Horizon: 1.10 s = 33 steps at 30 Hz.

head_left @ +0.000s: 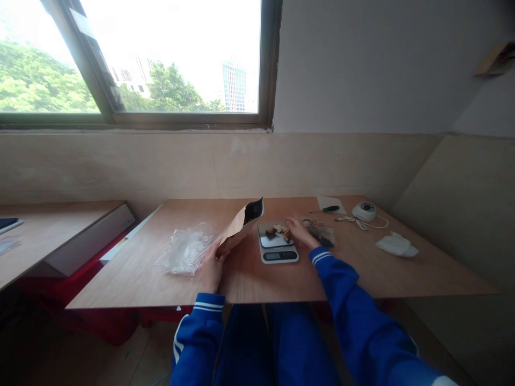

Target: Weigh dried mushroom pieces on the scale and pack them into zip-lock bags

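In my left hand is a brown paper pouch, gripped near its lower end. Its dark-lined mouth is open and tilts up to the right, towards a small white digital scale. Brown and pale dried pieces lie in a loose heap on the scale's plate. My right hand is at the plate's right edge, its bent fingers close together beside the heap. Whether a piece is between those fingertips is too small to make out. The scale's display figures are unreadable.
Crumpled clear plastic bags lie on the left. Beyond my right hand are a clear bag with dark contents, a screwdriver on white paper, a white dome camera with its cable, and a white crumpled bundle. A wall backs the wooden table.
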Motion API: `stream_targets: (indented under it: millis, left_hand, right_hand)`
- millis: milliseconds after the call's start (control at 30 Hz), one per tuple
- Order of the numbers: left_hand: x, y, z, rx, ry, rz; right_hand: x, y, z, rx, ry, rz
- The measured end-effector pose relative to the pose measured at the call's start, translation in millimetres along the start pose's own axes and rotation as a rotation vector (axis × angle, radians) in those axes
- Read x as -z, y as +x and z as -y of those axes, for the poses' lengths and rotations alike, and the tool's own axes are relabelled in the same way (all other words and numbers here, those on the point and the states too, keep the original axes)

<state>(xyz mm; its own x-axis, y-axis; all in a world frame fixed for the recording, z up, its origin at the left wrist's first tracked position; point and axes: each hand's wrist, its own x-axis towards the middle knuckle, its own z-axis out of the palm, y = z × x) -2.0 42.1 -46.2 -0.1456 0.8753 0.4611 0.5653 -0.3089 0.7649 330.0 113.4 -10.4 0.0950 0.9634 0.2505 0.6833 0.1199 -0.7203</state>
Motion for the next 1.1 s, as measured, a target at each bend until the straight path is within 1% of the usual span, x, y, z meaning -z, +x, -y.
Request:
stream_targets:
  millis: [100,200,300,367,433,533,600,667,733,800,867,933,1033,1100]
  left_hand:
    - [0.2,0.2,0.0,-0.003,0.012,-0.009]
    - [0.1,0.4,1.1,-0.010,0.018,-0.010]
    - [0.1,0.1,2.0,-0.019,0.022,-0.004]
    - [0.2,-0.4,2.1,-0.021,0.040,-0.004]
    - [0.2,-0.7,2.0,-0.028,0.051,-0.004]
    - [-0.1,-0.7,2.1,-0.036,0.034,0.006]
    - [-0.1,-0.6,1.8,-0.034,0.027,0.011]
    - [0.5,-0.9,0.8,-0.035,0.031,0.009]
    - [1.7,-1.6,-1.4,-0.047,0.036,0.011]
    - [2.9,-2.2,-4.0,-0.061,0.046,0.014]
    - [3.7,-2.5,-6.1,-0.069,0.058,0.009]
    - [3.8,-2.5,-7.1,-0.074,0.062,0.001]
    - [3.6,-2.6,-6.8,-0.080,0.075,0.010]
    - [3.7,-2.8,-6.3,-0.086,0.093,0.018]
  right_hand:
    - [-5.5,-4.6,2.1,-0.032,-0.038,0.031]
    - [-16.3,-9.2,9.3,-0.067,-0.044,0.049]
    - [-23.7,-11.8,18.9,-0.087,-0.013,0.047]
    - [-22.6,-12.0,25.7,-0.082,0.025,0.029]
    - [-15.7,-10.9,33.3,-0.067,0.076,-0.010]
    - [3.4,-8.0,50.1,-0.025,0.165,-0.116]
    - [19.8,-7.4,67.3,0.024,0.222,-0.185]
    - [36.7,-10.1,89.4,0.089,0.268,-0.202]
    - [51.8,-16.4,113.9,0.186,0.321,-0.136]
    - [62.8,-24.2,136.4,0.353,0.410,0.027]
    - [68.6,-30.6,152.9,0.453,0.375,0.201]
    - [69.7,-33.2,161.7,0.496,0.256,0.317]
    - [66.3,-30.2,165.1,0.511,0.071,0.369]
    - [62.6,-26.4,165.4,0.512,-0.042,0.454]
